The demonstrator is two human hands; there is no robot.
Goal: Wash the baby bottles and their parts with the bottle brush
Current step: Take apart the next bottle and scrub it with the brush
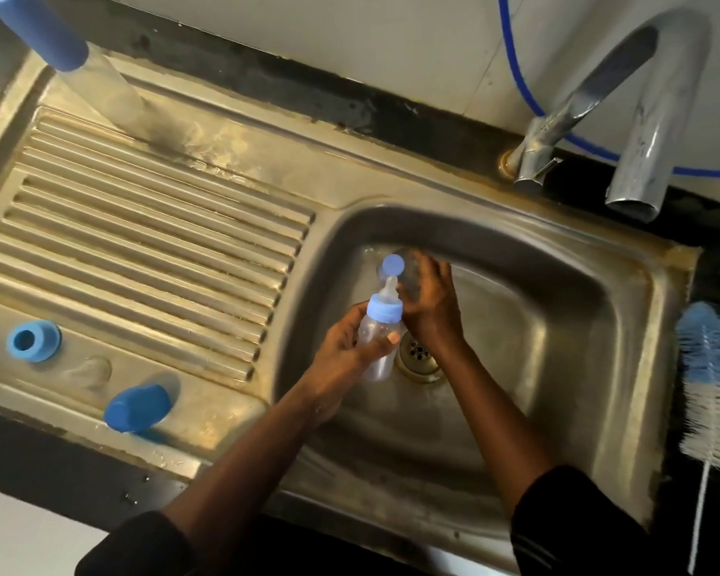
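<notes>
Just beside the drain (418, 359), the left hand (341, 347) grips the bottle (379, 338) by its body, likely to steady it. The right hand (431, 309) curls round the clear cover (393, 266) just off the teat, seemingly to bare it. The brush (707, 367) lies well right of the drain, untouched.

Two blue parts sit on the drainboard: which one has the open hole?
The blue ring, farthest left, with its round hole facing up; the blue cap to its right shows no opening.

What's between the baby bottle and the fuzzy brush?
Head view: the right hand, the drain and bare sink lie between bottle and brush.
</notes>
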